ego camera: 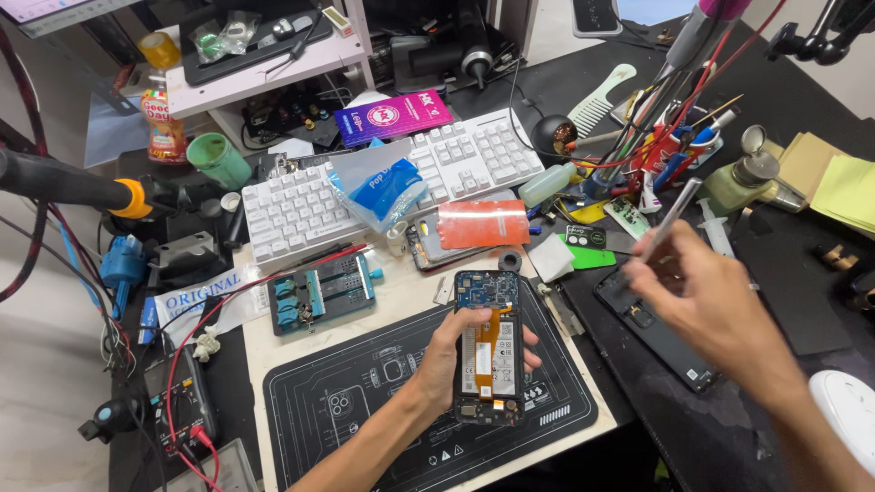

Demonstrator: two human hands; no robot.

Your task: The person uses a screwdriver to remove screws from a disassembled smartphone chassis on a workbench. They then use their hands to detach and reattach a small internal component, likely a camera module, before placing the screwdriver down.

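Bench (638, 401): dark work surface, crowded on every side; only the strip nearest the person is free enough to work in.
Repair mat (365, 401): black, printed with white outlines, lying on a pale board at the front of the bench; the work goes on above its right half.
Keyboard (383, 178): white, set behind the mat, partly buried under a clear bag with a blue packet.
Opened phone (488, 351): back cover off, board and orange ribbon cable exposed, held upright over the mat, screen side away from the camera.
Left hand (447, 355): closed around the phone's long edges, thumb on the left, fingertips curling round the right.
Right hand (706, 292): raised well to the right of the phone, pinched on a thin metal tool, seemingly tweezers (673, 217), tip pointing up and away.
Back cover (656, 328): dark slab, probably the phone's, lying on the bench under the right hand.
Doing it well: judged from this grip, the phone would be steadier resting on the mat; bring the tool in low, and keep it off the ribbon cable.
Clutter: jig with blue clamps (321, 292) left of the phone, multimeter (182, 401) with red leads at the front left, pot of tools and a comb at the rear right.
Room: cramped repair station, shelves close behind.
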